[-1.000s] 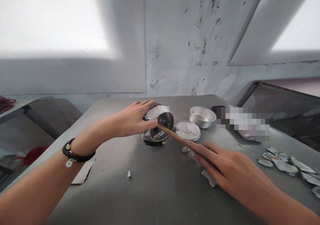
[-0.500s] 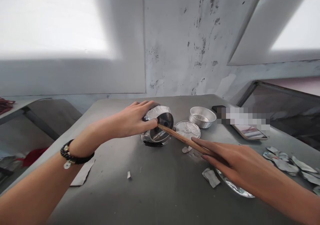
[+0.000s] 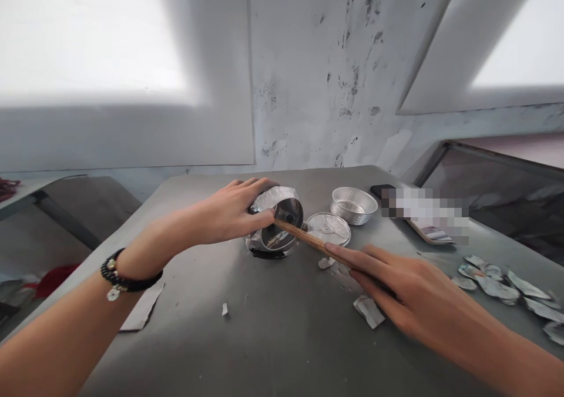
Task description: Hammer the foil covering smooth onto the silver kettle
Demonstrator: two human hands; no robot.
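Metal pot point(image 3: 282, 206): head view, the only one I have. It is tipped on its side on the grey table point(image 3: 264, 350), past the middle, with its open mouth turned toward me and to the right.
Left hand point(image 3: 229, 214): closed over the pot's upper wall, fingers on top and thumb down by the rim. It grips the pot firmly and holds it tilted.
Wooden stick point(image 3: 304, 239): its far tip is inside the pot's mouth, and the shaft slants down and right to my other hand.
Right hand point(image 3: 396, 288): fingers long and close together along the stick's near end, pinched onto it. My thumb is hidden underneath.
Pot's inside: dark and glinting, and I cannot tell what lies in it.
Lid point(image 3: 330, 228): flat on the table just right of the pot, behind the stick.
Perforated bowl point(image 3: 353, 205): upright, just beyond the lid.
Phone point(image 3: 434, 234): right of the bowl and largely blurred out.
Foil scraps point(image 3: 497, 282): scattered near the right edge, well apart from the pot. One more scrap point(image 3: 369, 312) lies just beside my right fingers.
Bracelet point(image 3: 127, 275): dark beads on my left wrist.
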